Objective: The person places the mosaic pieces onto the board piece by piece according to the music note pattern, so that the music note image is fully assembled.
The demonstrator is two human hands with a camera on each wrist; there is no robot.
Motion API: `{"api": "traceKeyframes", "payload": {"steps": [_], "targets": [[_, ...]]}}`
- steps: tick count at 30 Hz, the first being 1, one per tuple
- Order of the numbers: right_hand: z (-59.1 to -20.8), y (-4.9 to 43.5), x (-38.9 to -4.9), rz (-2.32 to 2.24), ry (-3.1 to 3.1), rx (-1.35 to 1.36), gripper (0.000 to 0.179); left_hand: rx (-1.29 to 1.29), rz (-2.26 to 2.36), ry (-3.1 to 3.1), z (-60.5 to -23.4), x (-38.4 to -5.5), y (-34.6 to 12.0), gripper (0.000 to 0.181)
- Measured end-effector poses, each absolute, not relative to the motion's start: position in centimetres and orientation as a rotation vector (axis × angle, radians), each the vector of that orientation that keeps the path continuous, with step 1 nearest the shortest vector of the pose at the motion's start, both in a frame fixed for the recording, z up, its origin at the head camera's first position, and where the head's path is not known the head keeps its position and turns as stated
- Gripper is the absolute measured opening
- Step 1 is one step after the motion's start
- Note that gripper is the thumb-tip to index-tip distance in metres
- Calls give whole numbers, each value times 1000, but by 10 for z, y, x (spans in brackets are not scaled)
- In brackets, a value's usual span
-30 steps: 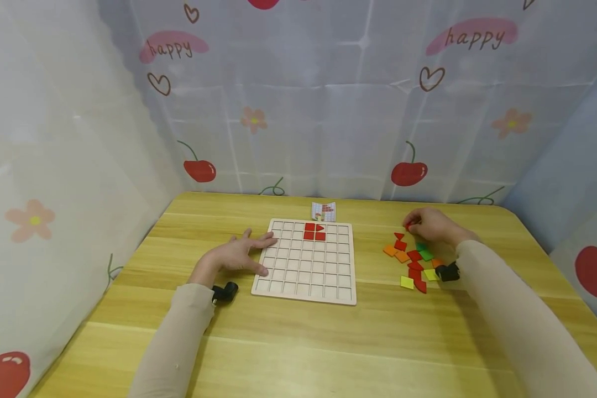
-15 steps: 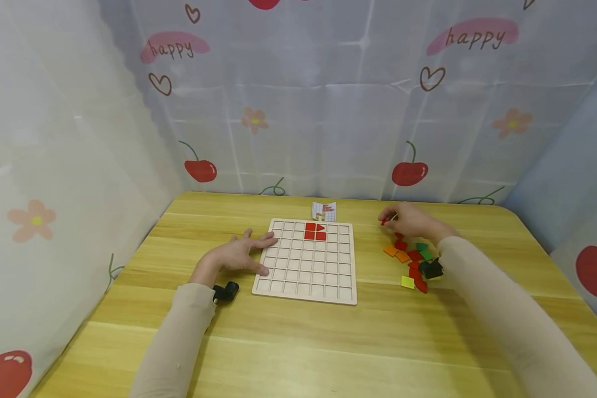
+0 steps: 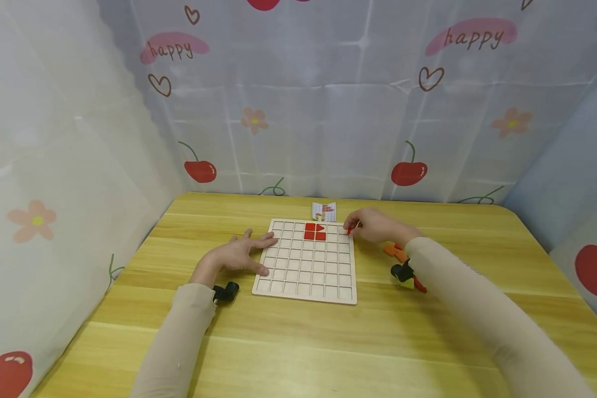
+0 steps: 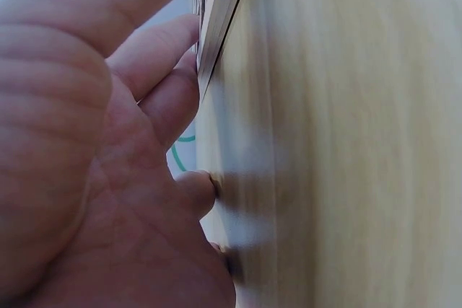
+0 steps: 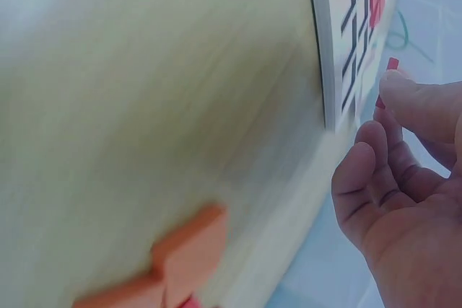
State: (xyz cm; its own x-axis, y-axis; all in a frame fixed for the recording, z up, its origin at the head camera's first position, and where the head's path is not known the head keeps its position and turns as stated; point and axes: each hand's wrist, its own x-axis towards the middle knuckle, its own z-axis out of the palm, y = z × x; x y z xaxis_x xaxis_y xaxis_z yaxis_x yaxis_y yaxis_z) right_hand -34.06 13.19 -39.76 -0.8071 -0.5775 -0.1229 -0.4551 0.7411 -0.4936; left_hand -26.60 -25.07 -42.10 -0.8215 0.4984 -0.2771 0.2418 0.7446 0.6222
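Note:
A wooden grid board (image 3: 304, 271) lies on the table, with several red tiles (image 3: 309, 236) set in cells near its far edge; one comes to a point on the right. My left hand (image 3: 235, 257) rests at the board's left edge, fingers spread, thumb and fingertips on the rim. The left wrist view shows the palm (image 4: 123, 178) beside the board's side. Over the board's far right corner, my right hand (image 3: 376, 225) pinches a small red tile (image 5: 393, 64) between thumb and fingers. The tile's full shape is hidden by the fingers.
A small printed pattern card (image 3: 324, 211) lies behind the board. To the right are loose tiles, among them orange (image 3: 391, 250) and yellow (image 3: 407, 284), partly covered by the right forearm and the black wrist camera (image 3: 402, 272). A printed curtain (image 3: 298, 138) hangs behind the table.
My right hand has moved left from the loose tiles to the board's far right corner, carrying the red tile. The left hand and the board stay in place.

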Motion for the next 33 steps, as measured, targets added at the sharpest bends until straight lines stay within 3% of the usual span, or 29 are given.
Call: {"api": "traceKeyframes", "payload": {"steps": [16,33], "targets": [[-412,92,-344,-619,2646,-939,15,569,775,2525,-423,-269,-251,93],[-409,88,-337,-654,2695,-922,14,553,762,2536,-426,-269,-251,92]]}}
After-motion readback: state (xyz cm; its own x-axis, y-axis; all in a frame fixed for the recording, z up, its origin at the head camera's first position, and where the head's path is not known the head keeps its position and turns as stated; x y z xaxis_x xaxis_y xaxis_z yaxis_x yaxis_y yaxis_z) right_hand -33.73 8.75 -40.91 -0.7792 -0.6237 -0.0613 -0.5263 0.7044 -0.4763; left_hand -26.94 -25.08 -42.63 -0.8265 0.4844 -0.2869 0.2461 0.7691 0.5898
